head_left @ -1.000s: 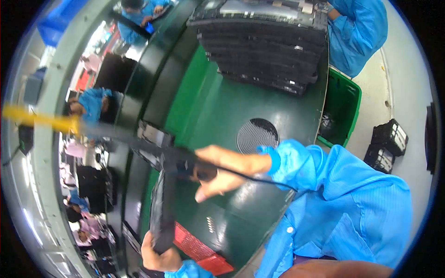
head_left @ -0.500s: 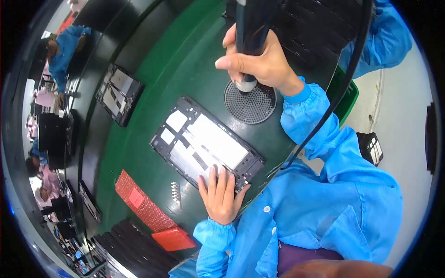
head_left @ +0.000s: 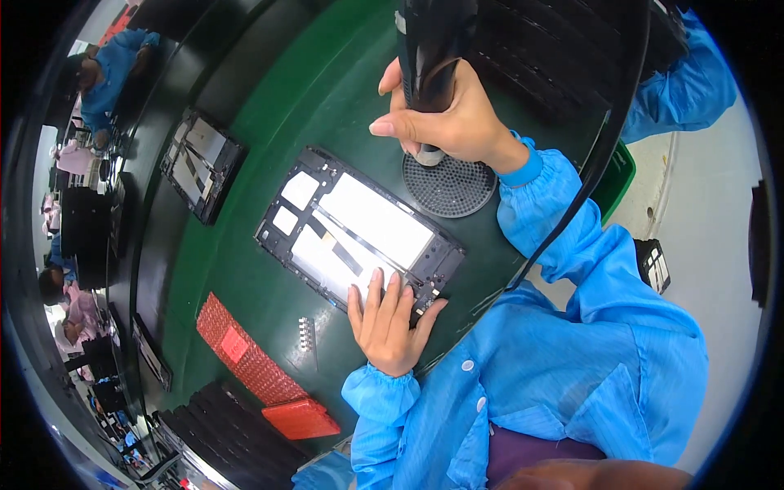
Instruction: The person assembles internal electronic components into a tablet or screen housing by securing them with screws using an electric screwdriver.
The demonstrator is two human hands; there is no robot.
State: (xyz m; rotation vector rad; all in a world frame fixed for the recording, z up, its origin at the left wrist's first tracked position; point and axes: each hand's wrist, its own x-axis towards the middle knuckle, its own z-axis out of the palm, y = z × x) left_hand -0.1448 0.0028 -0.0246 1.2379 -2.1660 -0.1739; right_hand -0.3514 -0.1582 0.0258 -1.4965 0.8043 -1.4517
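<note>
Right hand (head_left: 453,122) wrapped round a black electric screwdriver (head_left: 433,61), tip at the round gridded dish (head_left: 451,189); contact unclear. Same half a second ago; a second ago, tool well away from dish. Left hand (head_left: 389,336) fingers slightly spread, on lower edge of open tablet housing (head_left: 384,224), flat on green tabletop (head_left: 237,269). A second ago it gripped a dark panel, tilted up.

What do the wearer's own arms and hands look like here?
Left grip and right grip: bare hands, no gloves. Left sleeve and right sleeve: bright blue, loose and wrinkled, gathered at the wrist. The right one ends in a snug, deeper-blue cuff band. No markings that I can make out on either sleeve.
</note>
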